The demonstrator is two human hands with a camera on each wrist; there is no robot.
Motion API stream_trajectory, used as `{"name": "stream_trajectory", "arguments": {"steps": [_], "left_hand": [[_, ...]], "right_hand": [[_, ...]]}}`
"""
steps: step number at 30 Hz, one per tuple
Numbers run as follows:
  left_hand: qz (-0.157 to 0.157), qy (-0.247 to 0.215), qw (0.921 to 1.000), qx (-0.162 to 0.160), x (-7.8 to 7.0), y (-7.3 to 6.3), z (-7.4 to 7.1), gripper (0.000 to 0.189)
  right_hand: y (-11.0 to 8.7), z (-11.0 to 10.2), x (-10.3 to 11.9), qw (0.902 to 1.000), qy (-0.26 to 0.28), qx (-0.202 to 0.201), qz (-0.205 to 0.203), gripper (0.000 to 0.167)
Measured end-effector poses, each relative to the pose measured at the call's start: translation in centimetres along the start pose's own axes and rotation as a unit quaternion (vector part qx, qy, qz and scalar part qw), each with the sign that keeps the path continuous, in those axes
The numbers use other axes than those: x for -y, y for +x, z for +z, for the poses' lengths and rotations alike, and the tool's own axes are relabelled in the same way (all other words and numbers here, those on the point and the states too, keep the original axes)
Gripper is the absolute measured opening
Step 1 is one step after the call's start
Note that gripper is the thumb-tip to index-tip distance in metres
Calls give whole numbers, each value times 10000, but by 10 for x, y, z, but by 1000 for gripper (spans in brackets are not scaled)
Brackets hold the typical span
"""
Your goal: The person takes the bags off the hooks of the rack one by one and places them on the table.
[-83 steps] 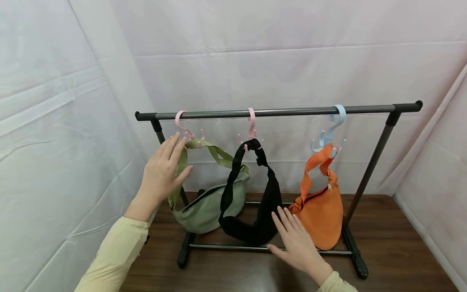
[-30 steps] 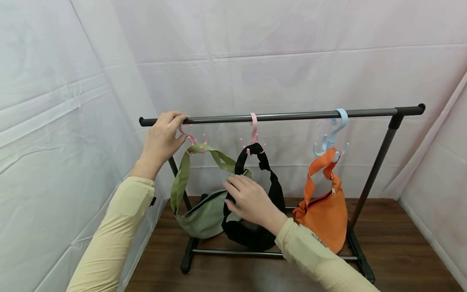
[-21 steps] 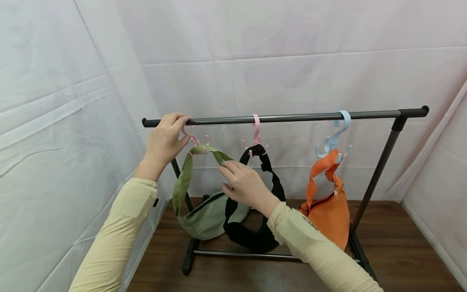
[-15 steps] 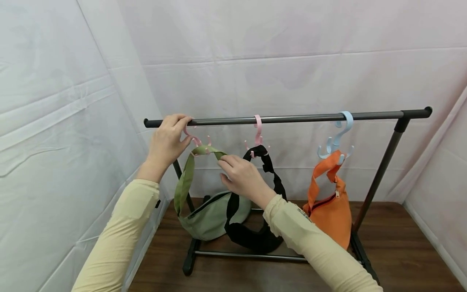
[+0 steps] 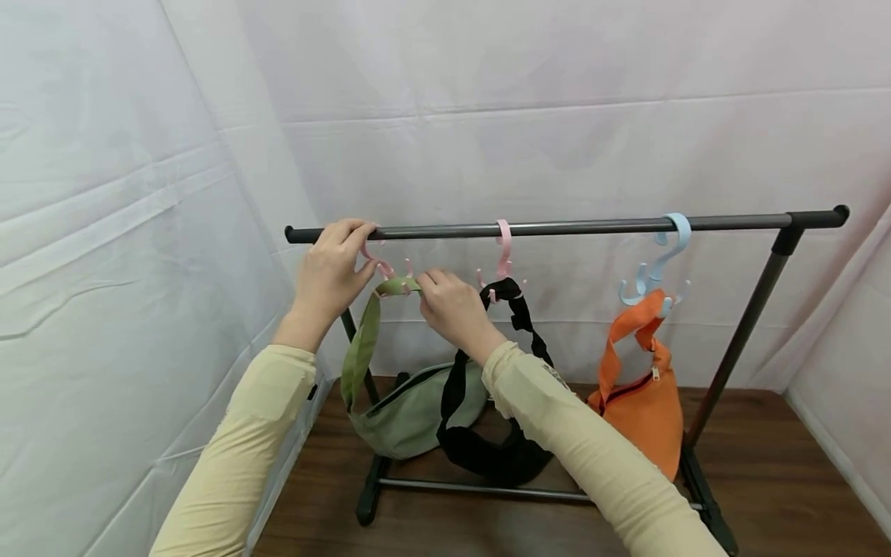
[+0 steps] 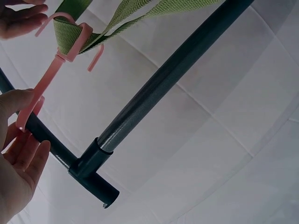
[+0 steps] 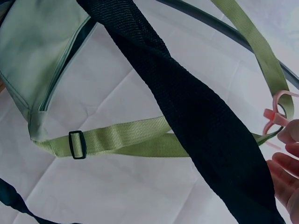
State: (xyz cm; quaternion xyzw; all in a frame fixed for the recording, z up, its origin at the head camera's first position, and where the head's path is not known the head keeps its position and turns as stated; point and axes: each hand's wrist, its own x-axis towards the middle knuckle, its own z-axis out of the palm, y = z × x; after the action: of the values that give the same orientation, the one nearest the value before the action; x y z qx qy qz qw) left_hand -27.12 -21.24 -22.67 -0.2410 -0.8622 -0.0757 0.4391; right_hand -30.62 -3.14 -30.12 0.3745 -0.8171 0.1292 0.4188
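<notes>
My left hand [image 5: 330, 275] is at the rail's left end, pinching the stem of a pink hook [image 6: 44, 81] between thumb and fingers. From this hook hangs a green strap [image 5: 362, 348] on a sage-green shoulder bag [image 5: 411, 418]. My right hand [image 5: 451, 305] is just right of the same hook, its fingertips by the strap. In the right wrist view, its thumb [image 7: 290, 131] lies close to the strap and hook, with a gap between thumb and fingers. A black bag [image 5: 497, 456] hangs from a second pink hook [image 5: 504, 251], partly behind my right hand and forearm.
The dark metal rail [image 5: 592, 227] runs across the rack. At its right, an orange bag [image 5: 643, 418] hangs from a blue hook [image 5: 670, 251]. The rack stands on a brown wooden tabletop [image 5: 780, 472]. White fabric [image 5: 557, 100] encloses the back and sides.
My left hand has risen from beside the green strap to the hook on the rail. My right hand has moved up and left, past the black bag, to the top of the green strap.
</notes>
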Motion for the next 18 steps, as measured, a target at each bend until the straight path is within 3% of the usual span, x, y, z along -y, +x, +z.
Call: {"name": "stream_trajectory", "arguments": {"steps": [5, 9, 18], "left_hand": [[47, -37, 10000, 41, -5, 2, 5, 41], [100, -88, 9999, 19, -8, 3, 9, 40], [137, -133, 9998, -52, -11, 7, 11, 39]], "right_hand": [[-1, 7, -6, 9992, 197, 271, 207, 14], [-2, 11, -10, 9993, 150, 267, 196, 9], [3, 5, -17, 9994, 74, -318, -126, 9]]}}
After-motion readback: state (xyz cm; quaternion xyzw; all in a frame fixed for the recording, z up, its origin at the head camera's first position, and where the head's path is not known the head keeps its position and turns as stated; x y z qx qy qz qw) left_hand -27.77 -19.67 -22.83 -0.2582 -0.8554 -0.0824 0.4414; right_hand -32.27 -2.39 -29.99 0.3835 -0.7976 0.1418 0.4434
